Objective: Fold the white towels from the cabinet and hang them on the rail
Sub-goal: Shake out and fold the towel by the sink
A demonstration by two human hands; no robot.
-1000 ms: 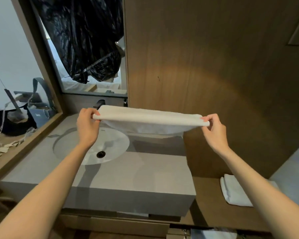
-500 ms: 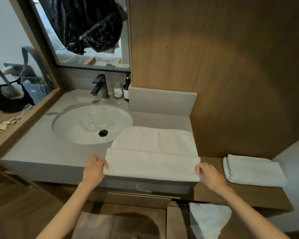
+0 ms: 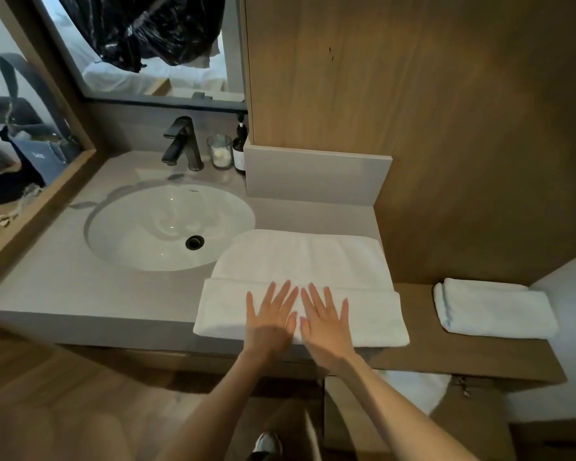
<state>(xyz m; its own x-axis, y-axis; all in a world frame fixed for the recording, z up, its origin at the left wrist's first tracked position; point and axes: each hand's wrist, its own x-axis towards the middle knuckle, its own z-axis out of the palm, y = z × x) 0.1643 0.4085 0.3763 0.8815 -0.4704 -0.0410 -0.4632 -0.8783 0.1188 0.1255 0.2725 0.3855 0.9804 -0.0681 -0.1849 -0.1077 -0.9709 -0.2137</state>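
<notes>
Grey vanity bench (image 3: 64,294), sink (image 3: 167,227) at left. White towel (image 3: 300,261) lies partly folded at bench's front right corner. Left hand (image 3: 270,314), right hand (image 3: 325,316) flat on near fold, fingers spread — smoothing step. Next, likely: another fold, then rail — not in view.

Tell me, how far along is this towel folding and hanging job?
One folded towel already lies on the wooden shelf. In hand: a second towel lies on the counter beside the sink, part folded, with the left hand and right hand pressed flat on its front fold. Left: finishing the fold and hanging the towels; no rail is in view.
</notes>
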